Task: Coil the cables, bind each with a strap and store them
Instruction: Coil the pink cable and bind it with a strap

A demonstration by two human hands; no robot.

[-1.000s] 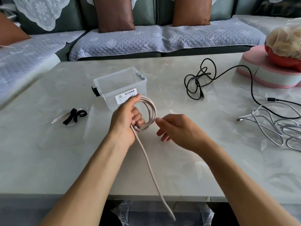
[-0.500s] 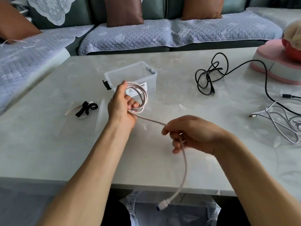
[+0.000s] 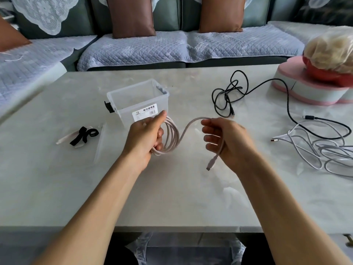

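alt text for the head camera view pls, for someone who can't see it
A person's left hand grips a coiled pink cable while the right hand holds its loose end over a pale table. Behind stands a clear storage box; black straps lie left, black cable and white cable right.

— Is any writing to be read here?

— One label (image 3: 144, 112) only, white, stuck on the near wall of the clear plastic box (image 3: 122, 92). A line of bold Chinese characters is printed along its top right, read as 欧式收纳盒.

— Anything else on that label?

— A small house-shaped logo is seen at its left end and a barcode under the characters; the finer print is too small to be read.
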